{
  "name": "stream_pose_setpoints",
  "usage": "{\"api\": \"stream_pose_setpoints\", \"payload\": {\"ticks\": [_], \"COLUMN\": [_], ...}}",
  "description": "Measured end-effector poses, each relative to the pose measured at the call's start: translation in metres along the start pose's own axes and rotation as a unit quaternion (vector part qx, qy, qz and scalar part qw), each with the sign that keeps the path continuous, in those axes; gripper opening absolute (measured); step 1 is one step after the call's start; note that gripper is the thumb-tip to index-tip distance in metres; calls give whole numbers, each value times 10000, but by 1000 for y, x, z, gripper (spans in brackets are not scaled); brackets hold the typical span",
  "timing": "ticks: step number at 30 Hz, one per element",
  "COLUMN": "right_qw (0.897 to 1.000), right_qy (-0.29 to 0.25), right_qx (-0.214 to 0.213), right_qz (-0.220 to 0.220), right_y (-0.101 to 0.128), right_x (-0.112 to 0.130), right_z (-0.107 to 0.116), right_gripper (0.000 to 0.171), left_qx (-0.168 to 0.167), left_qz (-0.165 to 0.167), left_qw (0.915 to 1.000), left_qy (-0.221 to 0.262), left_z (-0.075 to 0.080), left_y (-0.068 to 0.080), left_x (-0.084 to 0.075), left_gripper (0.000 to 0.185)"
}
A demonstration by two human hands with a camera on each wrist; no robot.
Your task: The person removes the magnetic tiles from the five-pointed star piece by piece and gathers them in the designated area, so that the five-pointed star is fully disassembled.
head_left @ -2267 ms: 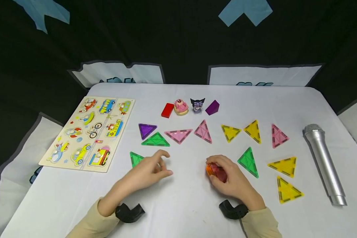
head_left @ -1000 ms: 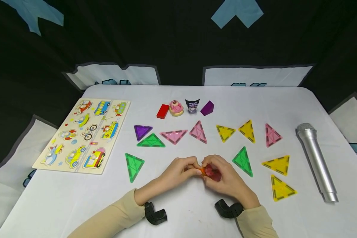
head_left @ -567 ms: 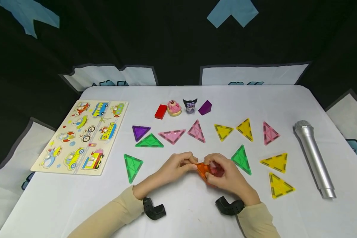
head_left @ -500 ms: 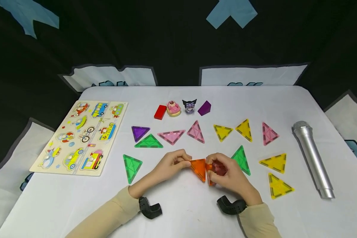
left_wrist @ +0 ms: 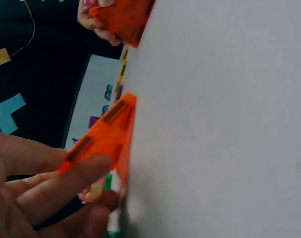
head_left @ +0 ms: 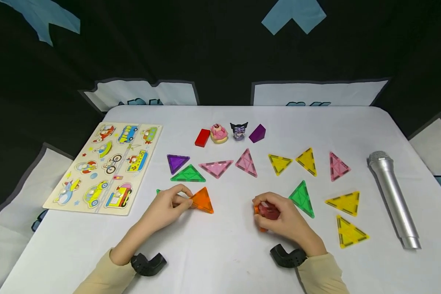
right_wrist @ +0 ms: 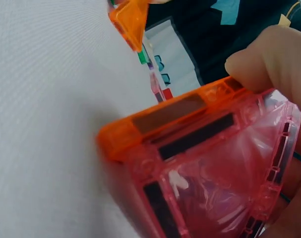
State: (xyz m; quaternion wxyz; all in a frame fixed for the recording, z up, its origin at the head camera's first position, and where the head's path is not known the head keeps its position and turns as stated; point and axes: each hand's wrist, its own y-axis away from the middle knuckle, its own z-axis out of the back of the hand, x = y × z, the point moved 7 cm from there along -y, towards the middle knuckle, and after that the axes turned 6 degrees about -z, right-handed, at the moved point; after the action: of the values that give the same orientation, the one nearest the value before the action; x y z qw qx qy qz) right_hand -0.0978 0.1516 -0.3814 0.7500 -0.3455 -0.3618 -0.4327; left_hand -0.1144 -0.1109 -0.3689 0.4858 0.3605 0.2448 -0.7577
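My left hand [head_left: 169, 206] pinches an orange triangular magnetic tile [head_left: 203, 201] between thumb and fingers, left of the table's middle. In the left wrist view this orange tile [left_wrist: 108, 134] stands tilted, its lower edge close to or on the white surface. Behind the left hand, a green triangular tile [head_left: 158, 190] is mostly hidden. To the right, my right hand [head_left: 288, 216] grips a small stack of triangular magnetic tiles [head_left: 269, 211]. Seen from the right wrist, an orange tile [right_wrist: 170, 113] lies against a pinkish-red one [right_wrist: 214, 183] in that stack.
Several purple, green, pink and yellow triangular tiles lie spread around, including a green one [head_left: 303, 199] beside the right hand. A puzzle board [head_left: 106, 167] lies left, a silver microphone [head_left: 395, 200] right. A red block [head_left: 202, 138], two figurines and a purple piece [head_left: 257, 133] line the back.
My left hand, holding nothing at first, has reached the stack, pulled an orange tile off it and carried that tile left. My right hand keeps its grip on the stack, nearly in place.
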Motion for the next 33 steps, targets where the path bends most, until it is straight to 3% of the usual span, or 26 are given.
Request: {"api": "stream_pose_setpoints", "payload": {"ticks": [4,9,12,16,20,23,27,31,33], "right_qw": [10000,9999,9999,9999,9998,9995,9978,9942,9947], "right_qy": [13,-1,-39,-25,-123,-243,-591,-1022,-979], "right_qx": [-37,-81,-89,-79,-12,57,89,51,68], "right_qz": [-8,-80,-124,-108,-173,-213,-284,-346,-301], "right_y": [2,3,3,2,1,0,-1,0,1], "right_x": [-1,-3,-4,-3,1,10,21,10,4], "right_z": [3,4,4,3,-1,-2,2,5,4], "right_gripper": [29,29,29,29,29,29,27,24,24], "left_qx": [548,828,965,1034,956,779,613,275,83], "left_qz": [66,-356,-692,-1076,-1235,-1212,-1236,-1259,-1148], "left_qw": [9978,9934,9905,9884,9877,9894,9898,9907,9923], "left_qy": [-361,-708,-700,-301,54,158,367,427,464], "left_z": [-3,-15,-33,-65,-93,-101,-99,-89,-82], "left_y": [1,-9,-19,-34,-47,-50,-50,-50,-49], "left_x": [-3,-27,-44,-65,-74,-73,-68,-60,-55], "left_gripper": [16,13,13,25,32,27,17,12,15]}}
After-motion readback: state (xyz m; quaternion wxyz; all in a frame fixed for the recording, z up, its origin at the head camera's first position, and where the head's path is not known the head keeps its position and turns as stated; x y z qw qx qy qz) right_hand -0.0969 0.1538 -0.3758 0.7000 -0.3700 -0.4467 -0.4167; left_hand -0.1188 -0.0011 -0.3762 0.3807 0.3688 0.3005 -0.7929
